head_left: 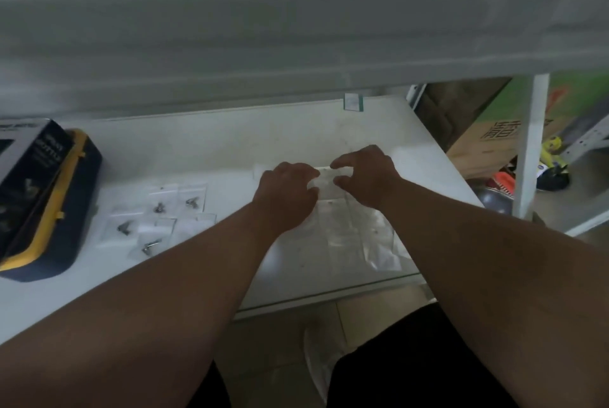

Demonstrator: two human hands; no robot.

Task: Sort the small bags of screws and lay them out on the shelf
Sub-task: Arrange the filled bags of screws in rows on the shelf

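Small bag (326,177) pinched between both hands, thin and clear, soft like plastic wrap. Left hand (288,191) holding its left end with bent fingers. Right hand (364,173) holding its right end between thumb and finger. Long side running left to right, so both hands equally near. Held low over the white shelf (230,150), close above a bigger, crinkled see-through bag (352,236); hard to tell if touching it. Inside the small bag, too blurry to see screws.

Off to the left, other little bags (158,219) lying flat in loose rows, each with a tiny dark metal bit inside. Left hand on that side. Further left, a dark blue and yellow box (49,203), hard and long, resting on the shelf. Probably next: carry the bag left and lay it by its match.
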